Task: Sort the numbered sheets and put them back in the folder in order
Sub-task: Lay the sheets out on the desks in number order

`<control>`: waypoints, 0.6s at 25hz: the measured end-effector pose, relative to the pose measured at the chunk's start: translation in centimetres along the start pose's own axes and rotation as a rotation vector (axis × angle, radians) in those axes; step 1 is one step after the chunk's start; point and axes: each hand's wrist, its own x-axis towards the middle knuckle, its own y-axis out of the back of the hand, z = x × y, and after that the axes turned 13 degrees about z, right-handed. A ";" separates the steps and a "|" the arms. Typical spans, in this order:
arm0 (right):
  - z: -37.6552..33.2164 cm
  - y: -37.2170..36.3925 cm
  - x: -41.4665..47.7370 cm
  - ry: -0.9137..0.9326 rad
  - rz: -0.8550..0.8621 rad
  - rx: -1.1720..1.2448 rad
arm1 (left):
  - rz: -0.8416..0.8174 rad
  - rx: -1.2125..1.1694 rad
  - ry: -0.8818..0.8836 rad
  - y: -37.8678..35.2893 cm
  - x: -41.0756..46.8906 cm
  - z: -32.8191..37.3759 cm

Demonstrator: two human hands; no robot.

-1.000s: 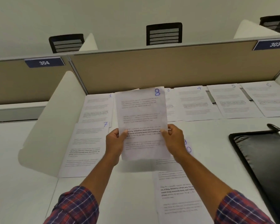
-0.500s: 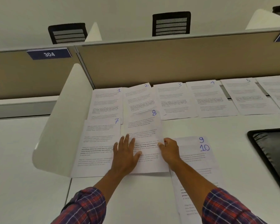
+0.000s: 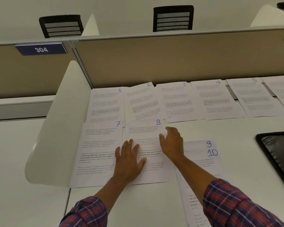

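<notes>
White desk (image 3: 203, 128): fills the lower frame; numbered sheets lie flat on it in two rows
Back row: sheet 1 (image 3: 107, 102), sheet 2 (image 3: 143, 102), sheet 3 (image 3: 177, 100), sheet 4 (image 3: 215, 99) and sheet 5 (image 3: 256, 97) run left to right along the tan partition (image 3: 170, 59); sheet 2 is tilted
Front row: sheet 7 (image 3: 98, 145) at centre left; sheet 8 (image 3: 143, 130) just to its right, its top edge over the foot of sheet 2
Left hand (image 3: 129, 161): flat, fingers spread and straight; presses on sheet 8 at its left edge, the outer fingers over sheet 7; grips nothing
Right hand (image 3: 172, 143): fingers loosely bent, thumb on sheet 8's right edge; grips nothing
Right of centre: sheet 9 (image 3: 197, 145) under sheet 10 (image 3: 202, 161), partly under the right forearm
Folder (image 3: 279, 153): black, lying open at the right edge of the frame, apart from the sheets
Sign (image 3: 41, 49): blue, reads 304, upper left
</notes>
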 end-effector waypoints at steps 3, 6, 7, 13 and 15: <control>-0.6 -0.6 2.9 0.093 -0.083 -0.090 | 0.036 -0.034 -0.013 0.6 3.8 -0.1; -0.7 -1.9 3.6 0.188 -0.129 -0.203 | 0.052 -0.047 -0.008 1.1 10.0 0.4; -0.7 -2.2 3.1 0.211 -0.133 -0.234 | 0.046 -0.039 -0.002 1.1 12.1 0.5; -1.4 -3.4 -1.8 0.275 -0.214 -0.284 | -0.103 -0.005 0.084 -0.2 21.3 0.5; -1.3 -3.8 -2.6 0.279 -0.282 -0.301 | -0.153 0.036 0.072 -0.4 22.4 0.3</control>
